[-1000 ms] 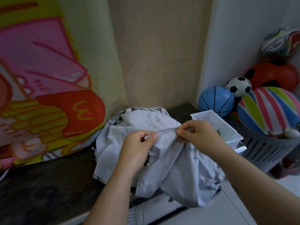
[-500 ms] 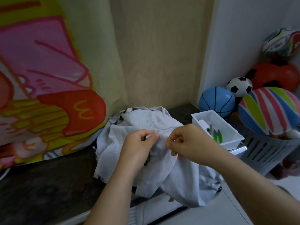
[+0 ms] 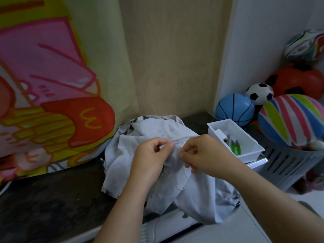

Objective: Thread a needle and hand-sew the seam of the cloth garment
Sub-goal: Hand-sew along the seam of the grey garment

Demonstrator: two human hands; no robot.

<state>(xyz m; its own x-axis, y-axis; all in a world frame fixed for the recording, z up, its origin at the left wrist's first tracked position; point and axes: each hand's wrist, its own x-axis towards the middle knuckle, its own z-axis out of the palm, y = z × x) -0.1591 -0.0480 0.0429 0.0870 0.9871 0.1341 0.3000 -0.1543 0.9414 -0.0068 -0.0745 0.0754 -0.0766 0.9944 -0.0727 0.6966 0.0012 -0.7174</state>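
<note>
A pale grey cloth garment (image 3: 154,134) lies bunched on the dark counter, one end hanging over the front edge. My left hand (image 3: 150,155) pinches a raised fold of its seam between thumb and fingers. My right hand (image 3: 201,153) sits just right of it and pinches a thin needle (image 3: 177,149) whose tip points up-left into the fold. A fine thread trails from the right hand down over the cloth.
A white plastic tray (image 3: 245,135) with a thread spool and green-handled snips stands right of the garment. Beyond it, a grey basket (image 3: 287,162) holds several balls. A colourful cartoon curtain (image 3: 52,95) hangs at the left. The dark counter (image 3: 52,204) extends left.
My right hand has dropped from the top of the fold and shifted left, close to my left hand, bringing the needle to the seam. The left hand has kept its pinch.
</note>
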